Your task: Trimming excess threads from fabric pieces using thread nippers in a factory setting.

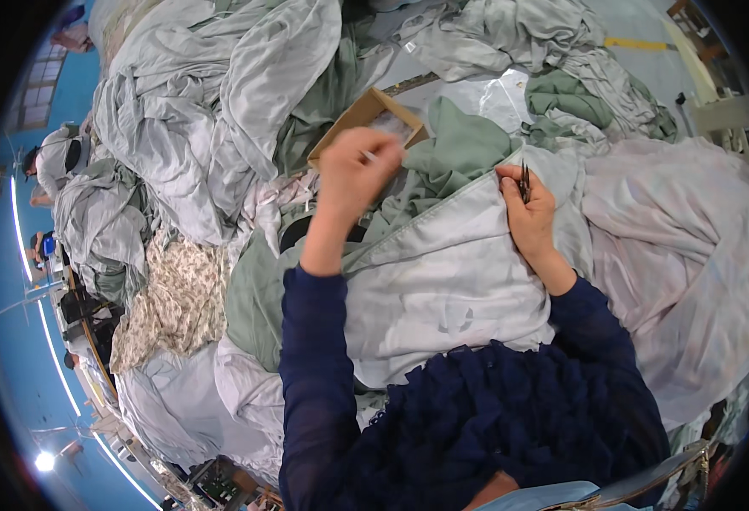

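Observation:
My left hand (359, 173) is raised beside an open cardboard box (328, 146), its fingers pinched together and slightly blurred. A small whitish bit shows at those fingers, too small to name. My right hand (530, 213) grips a pair of small dark thread snips (524, 182), points upward. Its thumb and fingertips also touch the stitched edge of a white cloth (443, 281). That cloth spreads over my front, its long seam running slantwise between my hands. Green fabric (460, 149) lies bunched just beyond the seam.
Large heaps of pale grey-green cloth (187, 119) rise at the far left. Pinkish white fabric (673, 247) is piled on the right, and a patterned cloth (174, 289) lies on the left. A yellow strip (639, 43) marks the far surface. Another person (57, 162) is at the far left.

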### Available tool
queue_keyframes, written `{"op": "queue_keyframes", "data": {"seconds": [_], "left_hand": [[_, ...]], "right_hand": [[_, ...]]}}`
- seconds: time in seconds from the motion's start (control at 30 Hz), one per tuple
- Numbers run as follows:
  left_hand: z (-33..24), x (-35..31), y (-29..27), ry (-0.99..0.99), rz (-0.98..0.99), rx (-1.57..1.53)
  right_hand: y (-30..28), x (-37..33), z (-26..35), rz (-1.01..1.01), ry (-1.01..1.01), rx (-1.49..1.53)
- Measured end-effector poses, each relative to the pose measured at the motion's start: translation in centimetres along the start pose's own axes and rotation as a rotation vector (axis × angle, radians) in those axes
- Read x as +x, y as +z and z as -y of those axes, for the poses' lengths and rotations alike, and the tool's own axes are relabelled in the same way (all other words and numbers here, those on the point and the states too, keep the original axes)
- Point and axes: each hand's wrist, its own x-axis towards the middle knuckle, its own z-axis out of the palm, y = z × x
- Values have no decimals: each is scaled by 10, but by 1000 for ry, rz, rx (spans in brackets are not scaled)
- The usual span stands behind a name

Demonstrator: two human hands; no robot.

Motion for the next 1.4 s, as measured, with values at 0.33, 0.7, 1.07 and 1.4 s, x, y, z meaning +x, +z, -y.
{"op": "queue_keyframes", "data": {"seconds": [0.33,0.7,1.07,1.4], "left_hand": [[-38,-31,66,174,202,-38],[-9,-28,56,-273,192,-452],[75,4,13,-93,-163,87],[17,5,10,199,-33,246]], "right_hand": [[2,-1,-1,24,11,-7],[1,-2,-1,53,82,17],[4,0,-3,19,20,17],[3,0,-7,8,37,44]]}}
